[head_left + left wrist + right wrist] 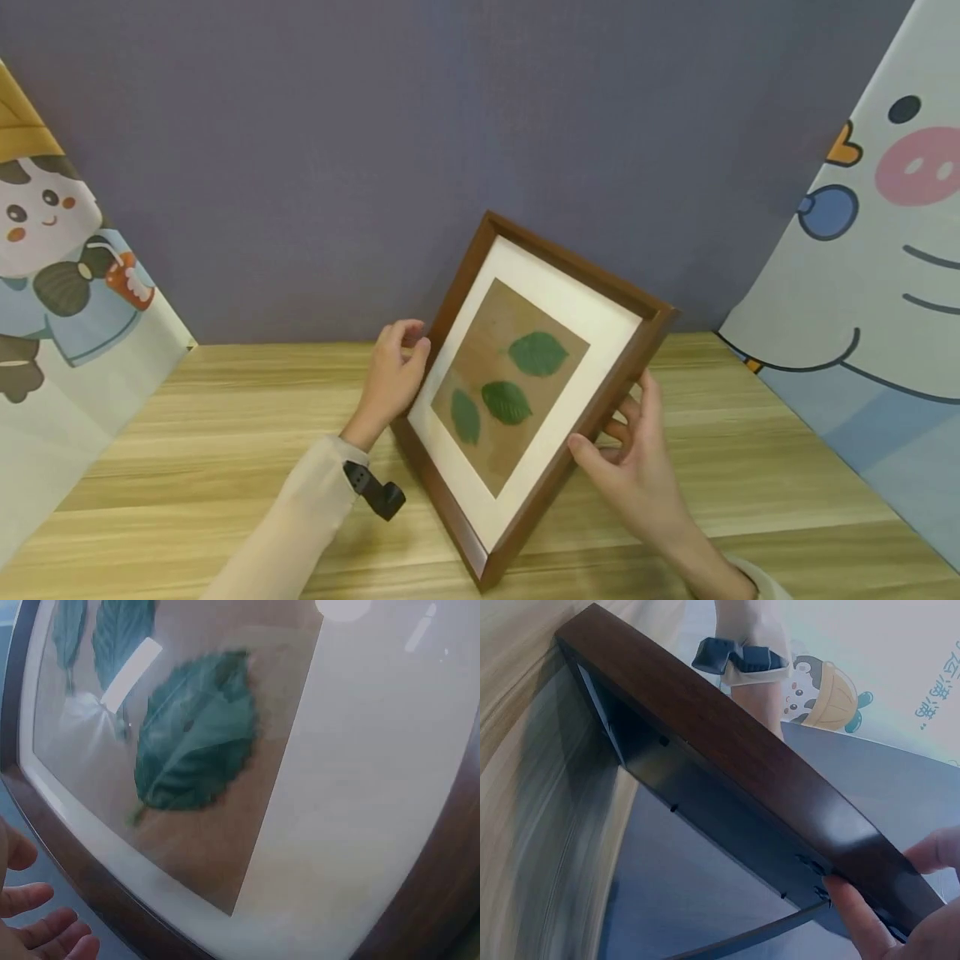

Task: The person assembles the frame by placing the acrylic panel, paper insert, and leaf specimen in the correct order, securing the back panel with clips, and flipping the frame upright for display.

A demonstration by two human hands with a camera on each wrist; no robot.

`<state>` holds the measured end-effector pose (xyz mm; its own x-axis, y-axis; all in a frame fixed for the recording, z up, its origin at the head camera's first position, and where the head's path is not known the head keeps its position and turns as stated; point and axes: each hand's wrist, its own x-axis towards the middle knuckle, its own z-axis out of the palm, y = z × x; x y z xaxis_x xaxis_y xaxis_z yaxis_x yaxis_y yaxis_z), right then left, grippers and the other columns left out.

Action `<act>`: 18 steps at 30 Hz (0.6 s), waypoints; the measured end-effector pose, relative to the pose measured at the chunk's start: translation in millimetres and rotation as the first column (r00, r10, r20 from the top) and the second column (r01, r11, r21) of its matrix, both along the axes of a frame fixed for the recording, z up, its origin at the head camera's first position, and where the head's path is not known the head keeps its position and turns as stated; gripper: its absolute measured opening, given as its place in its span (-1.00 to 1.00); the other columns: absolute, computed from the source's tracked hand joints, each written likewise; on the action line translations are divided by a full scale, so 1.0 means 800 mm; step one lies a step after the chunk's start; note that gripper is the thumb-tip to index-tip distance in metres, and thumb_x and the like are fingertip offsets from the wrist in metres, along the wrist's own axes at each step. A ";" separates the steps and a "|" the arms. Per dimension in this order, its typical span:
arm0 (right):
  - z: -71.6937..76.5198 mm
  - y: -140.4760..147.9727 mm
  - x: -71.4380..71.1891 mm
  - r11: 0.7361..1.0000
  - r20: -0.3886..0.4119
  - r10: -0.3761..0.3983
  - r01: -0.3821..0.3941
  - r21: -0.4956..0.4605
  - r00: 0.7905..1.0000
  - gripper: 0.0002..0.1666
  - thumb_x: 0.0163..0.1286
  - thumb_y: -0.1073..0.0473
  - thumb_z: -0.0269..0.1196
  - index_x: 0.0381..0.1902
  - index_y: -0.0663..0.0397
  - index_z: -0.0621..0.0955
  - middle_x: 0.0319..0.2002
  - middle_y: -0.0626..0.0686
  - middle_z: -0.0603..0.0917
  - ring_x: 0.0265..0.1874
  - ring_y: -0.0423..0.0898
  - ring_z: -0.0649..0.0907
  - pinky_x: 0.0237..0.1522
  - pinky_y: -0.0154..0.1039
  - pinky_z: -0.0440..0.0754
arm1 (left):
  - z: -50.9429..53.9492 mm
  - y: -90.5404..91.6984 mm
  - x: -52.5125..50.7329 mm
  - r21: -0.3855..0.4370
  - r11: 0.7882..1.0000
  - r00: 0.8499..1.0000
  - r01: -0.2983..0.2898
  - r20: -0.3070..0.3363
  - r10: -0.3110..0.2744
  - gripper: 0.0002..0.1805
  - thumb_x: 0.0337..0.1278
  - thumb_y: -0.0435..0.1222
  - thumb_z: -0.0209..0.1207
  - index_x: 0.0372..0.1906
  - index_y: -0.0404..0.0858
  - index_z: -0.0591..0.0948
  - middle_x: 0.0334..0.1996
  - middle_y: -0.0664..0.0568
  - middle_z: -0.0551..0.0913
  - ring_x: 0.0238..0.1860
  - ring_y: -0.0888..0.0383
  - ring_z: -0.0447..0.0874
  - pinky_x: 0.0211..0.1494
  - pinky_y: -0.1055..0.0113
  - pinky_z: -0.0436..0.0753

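Observation:
A brown wooden picture frame [577,262] with a white mat and several green pressed leaves [506,402] stands tilted over the table. My right hand [637,467] grips its right side, thumb on the front edge and fingers behind. In the right wrist view, a fingertip [851,911] touches the frame's dark back near small metal fittings, and a thin strut [757,934] juts out from that back. Beside the left edge is my left hand [393,375], fingers loosely bent; the left wrist view shows those fingers [45,930] apart from the frame, holding nothing.
A wood-grain table [247,417] lies below, with a grey-purple wall panel [337,167] behind it. Cartoon-printed panels stand at the left [67,250] and right [862,292]. A black strap device [375,492] is on my left wrist.

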<state>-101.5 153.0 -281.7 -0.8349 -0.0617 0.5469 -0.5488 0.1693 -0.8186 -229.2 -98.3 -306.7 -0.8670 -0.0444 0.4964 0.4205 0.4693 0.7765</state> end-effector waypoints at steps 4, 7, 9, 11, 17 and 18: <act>0.000 0.006 0.001 1.000 0.002 0.010 -0.010 0.015 1.000 0.10 0.05 0.67 0.17 0.44 0.11 -0.07 -0.02 0.29 0.40 -0.26 -0.15 0.64 -0.48 -0.25 0.70 | -0.001 -0.003 -0.014 0.028 1.000 0.999 0.014 0.049 -0.015 -0.65 0.31 -0.35 0.00 0.10 -0.45 0.50 0.01 -0.32 0.55 0.00 -0.17 0.55 0.08 0.01 0.55; 0.001 0.010 0.001 0.999 0.008 0.021 -0.021 0.029 1.000 0.08 0.07 0.66 0.16 0.44 0.09 -0.06 -0.03 0.31 0.39 -0.25 -0.14 0.64 -0.47 -0.24 0.70 | -0.001 -0.005 -0.020 0.051 0.998 0.995 0.036 0.086 -0.040 -0.64 0.36 -0.33 -0.05 0.11 -0.46 0.50 0.05 -0.33 0.56 0.07 -0.19 0.53 0.18 -0.01 0.48; 0.002 0.013 0.001 0.999 0.015 0.024 -0.025 0.033 1.000 0.08 0.08 0.65 0.15 0.45 0.06 -0.06 -0.03 0.33 0.41 -0.24 -0.13 0.65 -0.44 -0.24 0.70 | -0.001 -0.005 -0.021 0.074 0.996 0.994 0.052 0.096 -0.059 -0.64 0.39 -0.33 -0.08 0.10 -0.48 0.51 0.07 -0.34 0.57 0.12 -0.20 0.51 0.24 -0.01 0.43; 0.002 0.017 -0.001 0.999 0.023 0.018 -0.019 0.042 1.000 0.10 0.09 0.64 0.15 0.47 0.04 -0.08 -0.01 0.36 0.42 -0.23 -0.14 0.65 -0.41 -0.25 0.70 | -0.001 -0.006 -0.021 0.096 0.993 0.993 0.064 0.096 -0.073 -0.64 0.40 -0.34 -0.10 0.07 -0.52 0.52 0.06 -0.37 0.57 0.15 -0.21 0.49 0.28 0.00 0.40; 0.003 0.029 -0.009 0.998 0.041 0.015 -0.017 0.058 0.999 0.18 0.12 0.61 0.14 0.52 0.05 -0.24 0.21 0.46 0.32 -0.18 -0.22 0.63 -0.36 -0.33 0.68 | -0.001 -0.011 -0.017 0.125 0.990 0.994 0.072 0.073 -0.082 -0.66 0.40 -0.37 -0.12 -0.03 -0.56 0.54 -0.04 -0.39 0.59 0.05 -0.20 0.53 0.22 0.00 0.43; 0.003 0.031 -0.011 0.998 0.037 0.026 -0.028 0.055 0.999 0.18 0.12 0.62 0.13 0.52 0.04 -0.24 0.24 0.46 0.29 -0.17 -0.23 0.63 -0.36 -0.33 0.69 | -0.001 -0.012 -0.016 0.124 0.990 0.994 0.072 0.073 -0.081 -0.67 0.40 -0.37 -0.12 -0.04 -0.56 0.55 -0.06 -0.39 0.60 0.02 -0.19 0.53 0.20 0.01 0.44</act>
<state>-110.7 177.8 -279.0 -0.8516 -0.1139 0.5116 -0.5241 0.2000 -0.8278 -241.8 -108.1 -307.8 -0.9058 -0.0325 0.4225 0.3878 0.3383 0.8574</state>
